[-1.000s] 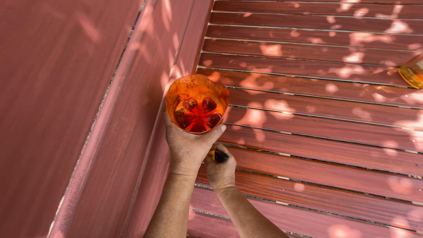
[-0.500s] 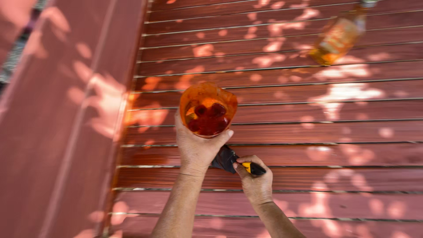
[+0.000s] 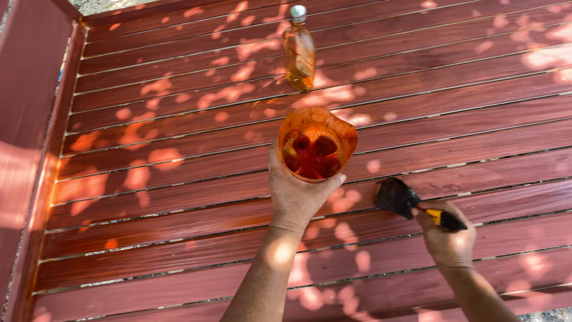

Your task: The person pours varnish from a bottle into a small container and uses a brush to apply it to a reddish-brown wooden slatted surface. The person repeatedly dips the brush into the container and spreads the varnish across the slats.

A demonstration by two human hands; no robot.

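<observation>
Head view, looking down on a slatted wooden deck (image 3: 179,179) stained red-brown, in dappled sunlight.

Left hand (image 3: 298,194): closed around the underside of a cut-off orange plastic cup (image 3: 316,143), held in the air above the boards. The cup's rim is ragged and uneven. Dark red stain pools in the moulded lobes of its base. It looks close to level, perhaps tipped a little toward the camera.

Right hand (image 3: 447,241): wrapped around the yellow-and-black handle of a paintbrush (image 3: 411,206). The dark bristle head points left and sits on or just above a board, near the cup but apart from it. Contact with the wood cannot be confirmed.

A clear bottle (image 3: 299,50) of amber liquid with a metal cap lies on its side on the boards, well apart from both hands, further up the deck.

Risks, as judged:
- The cup is thin and soft-walled. A tighter squeeze could buckle it and push stain over the low part of the rim.
- Any further tilt would drip stain onto finished boards, leaving dark spots.
- A loaded brush may shed drops into the gaps between slats.
- The lying bottle could roll if the deck is knocked, and could leak if its cap is loose.
</observation>
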